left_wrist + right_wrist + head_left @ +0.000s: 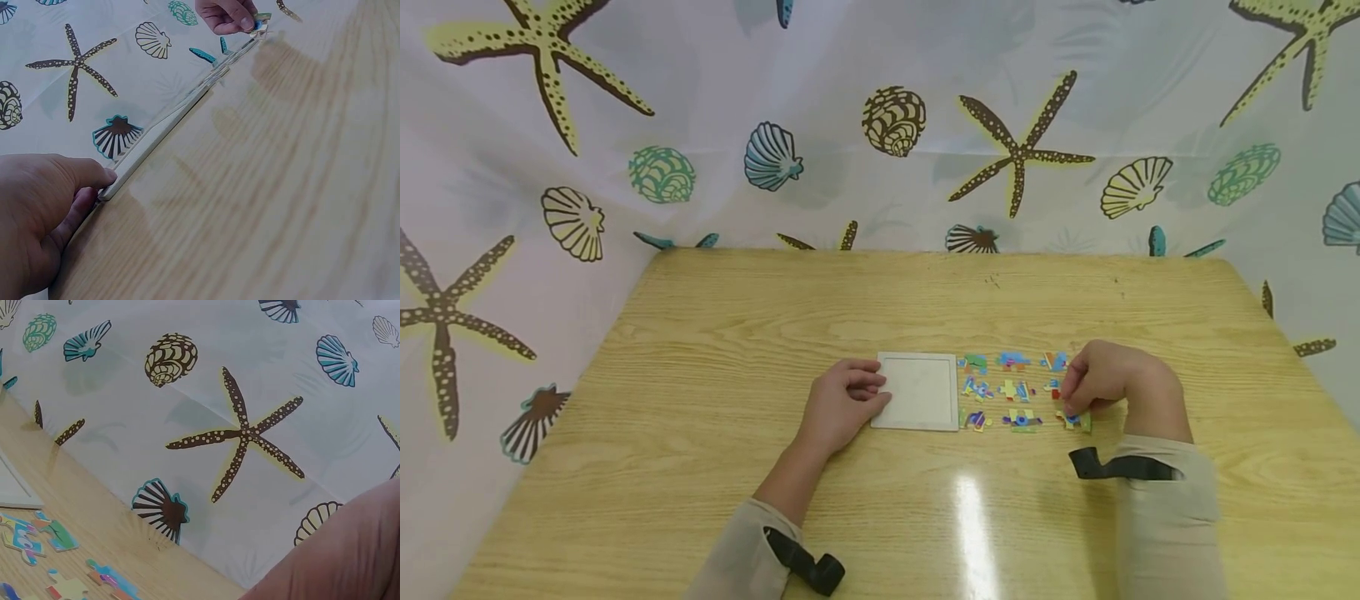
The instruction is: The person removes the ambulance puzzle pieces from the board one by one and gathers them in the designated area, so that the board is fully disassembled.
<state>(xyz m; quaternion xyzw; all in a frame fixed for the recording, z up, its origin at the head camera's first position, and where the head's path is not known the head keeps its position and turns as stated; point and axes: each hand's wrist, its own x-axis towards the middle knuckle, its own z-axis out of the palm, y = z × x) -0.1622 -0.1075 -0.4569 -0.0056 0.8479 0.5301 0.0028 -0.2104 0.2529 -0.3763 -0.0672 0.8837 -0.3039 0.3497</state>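
Note:
A square white puzzle tray (917,392) with a raised rim lies flat on the table. At its left edge, my left hand (842,404) holds the rim, thumb on top and fingers curled against the side. In the left wrist view, the thumb of that hand (50,212) sits at the tray's corner (134,159). Colourful jigsaw pieces, such as a yellow-and-blue one (1017,389), lie in rows right of the tray. My right hand (1108,375) pinches a yellow, blue and green jigsaw piece (1072,421) at the near right of these rows, partly covered by the fingers.
The wood-grain table (737,333) stretches around the tray. A white cloth (850,200) printed with shells and starfish hangs along its back and sides. Black wrist mounts (805,562) sit on both sleeves.

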